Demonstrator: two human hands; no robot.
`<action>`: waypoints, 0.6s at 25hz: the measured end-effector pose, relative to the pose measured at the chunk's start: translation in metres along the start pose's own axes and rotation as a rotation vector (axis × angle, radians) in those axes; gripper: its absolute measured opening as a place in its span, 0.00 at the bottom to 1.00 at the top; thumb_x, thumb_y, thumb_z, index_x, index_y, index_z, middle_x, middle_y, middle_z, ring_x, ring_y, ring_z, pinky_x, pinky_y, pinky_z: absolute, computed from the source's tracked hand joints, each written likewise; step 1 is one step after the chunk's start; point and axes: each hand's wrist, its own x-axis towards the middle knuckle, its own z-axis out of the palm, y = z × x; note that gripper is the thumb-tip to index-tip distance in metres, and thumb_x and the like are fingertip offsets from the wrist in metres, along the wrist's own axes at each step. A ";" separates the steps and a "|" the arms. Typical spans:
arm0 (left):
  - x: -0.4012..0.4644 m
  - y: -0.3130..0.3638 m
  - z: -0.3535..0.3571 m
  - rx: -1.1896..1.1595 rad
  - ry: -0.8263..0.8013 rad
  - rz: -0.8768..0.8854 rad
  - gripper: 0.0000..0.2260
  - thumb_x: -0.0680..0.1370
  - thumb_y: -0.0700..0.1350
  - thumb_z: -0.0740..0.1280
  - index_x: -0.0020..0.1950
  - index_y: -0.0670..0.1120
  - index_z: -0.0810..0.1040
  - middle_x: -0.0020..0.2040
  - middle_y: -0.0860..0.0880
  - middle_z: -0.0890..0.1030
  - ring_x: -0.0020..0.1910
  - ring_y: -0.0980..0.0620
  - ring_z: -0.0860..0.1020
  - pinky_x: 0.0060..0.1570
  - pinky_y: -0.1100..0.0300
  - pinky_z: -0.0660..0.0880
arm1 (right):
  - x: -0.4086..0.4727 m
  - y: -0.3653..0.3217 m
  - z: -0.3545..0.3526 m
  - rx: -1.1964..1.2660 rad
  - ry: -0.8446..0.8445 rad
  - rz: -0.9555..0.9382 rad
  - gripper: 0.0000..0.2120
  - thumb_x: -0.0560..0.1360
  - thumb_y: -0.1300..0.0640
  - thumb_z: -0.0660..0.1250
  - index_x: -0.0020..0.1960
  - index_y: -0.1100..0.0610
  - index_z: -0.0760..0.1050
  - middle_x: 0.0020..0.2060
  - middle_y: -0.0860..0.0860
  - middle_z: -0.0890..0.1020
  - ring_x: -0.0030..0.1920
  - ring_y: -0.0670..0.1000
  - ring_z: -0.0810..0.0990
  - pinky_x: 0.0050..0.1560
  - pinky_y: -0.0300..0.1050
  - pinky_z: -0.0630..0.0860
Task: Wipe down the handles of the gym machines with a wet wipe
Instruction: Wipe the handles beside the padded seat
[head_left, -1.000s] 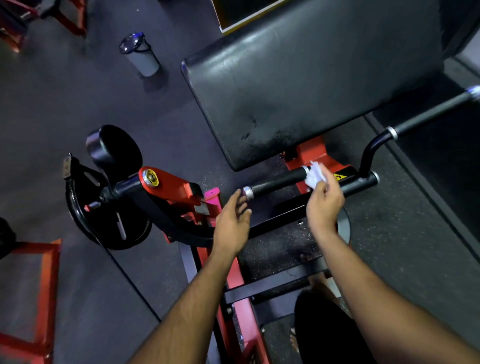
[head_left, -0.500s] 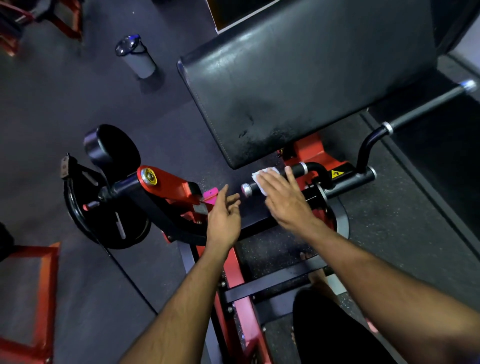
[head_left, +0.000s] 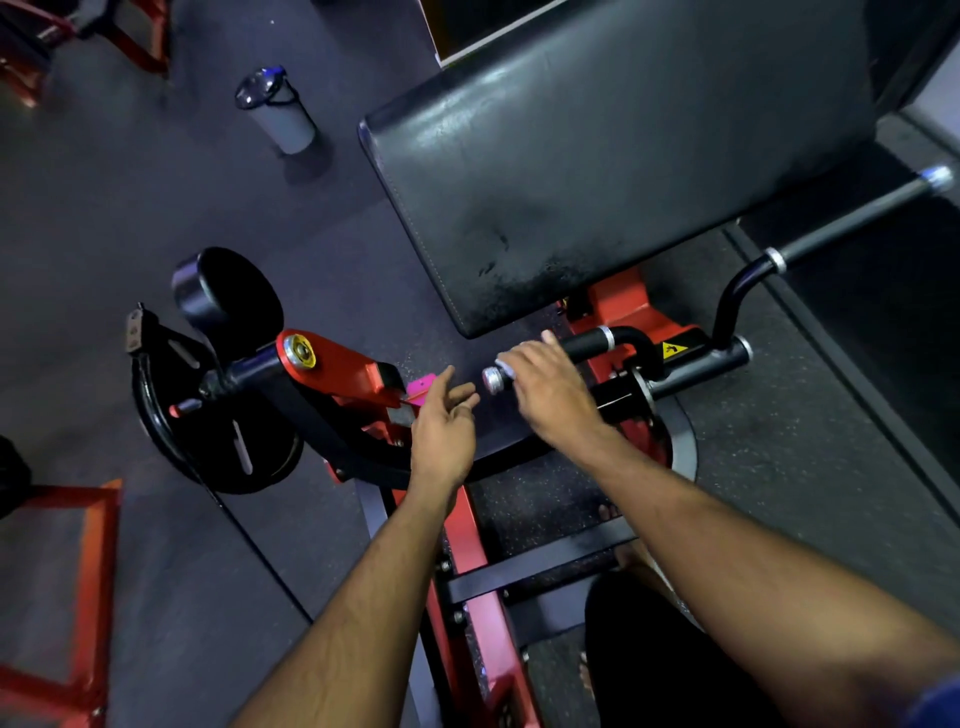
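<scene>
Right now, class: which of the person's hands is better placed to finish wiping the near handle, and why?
The right hand. It already lies over the near handle by its metal end cap, with a sliver of the wipe under its fingers. The left hand hangs open beside the cap, holding nothing.

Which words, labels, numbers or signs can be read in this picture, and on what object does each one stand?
No words or numbers can be read.
Yellow warning sticker on the black bar of the machine: it shows a black pictogram only; any text is too small to read.
Yellow disc on the red pivot arm: any marking is blurred.
Grey bottle on the floor: no label is legible.
</scene>
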 end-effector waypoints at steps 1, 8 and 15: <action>0.000 0.001 -0.002 0.015 0.024 0.013 0.23 0.84 0.35 0.60 0.78 0.48 0.67 0.60 0.54 0.82 0.59 0.62 0.80 0.65 0.56 0.76 | 0.003 -0.008 0.002 0.007 -0.032 -0.042 0.13 0.78 0.59 0.57 0.55 0.59 0.79 0.47 0.54 0.80 0.51 0.58 0.79 0.75 0.56 0.62; 0.000 -0.004 -0.006 0.046 0.064 0.033 0.22 0.83 0.35 0.60 0.77 0.48 0.68 0.60 0.53 0.82 0.60 0.59 0.80 0.63 0.56 0.77 | 0.013 0.020 -0.018 0.061 -0.284 -0.405 0.27 0.72 0.74 0.63 0.70 0.62 0.75 0.68 0.58 0.78 0.68 0.56 0.77 0.76 0.54 0.64; -0.007 0.005 0.003 0.136 0.000 0.016 0.21 0.84 0.40 0.62 0.77 0.48 0.68 0.62 0.52 0.81 0.60 0.55 0.78 0.45 0.77 0.66 | -0.007 0.077 -0.075 -0.120 -0.285 -0.013 0.31 0.73 0.68 0.52 0.74 0.56 0.71 0.72 0.53 0.75 0.73 0.54 0.72 0.78 0.54 0.59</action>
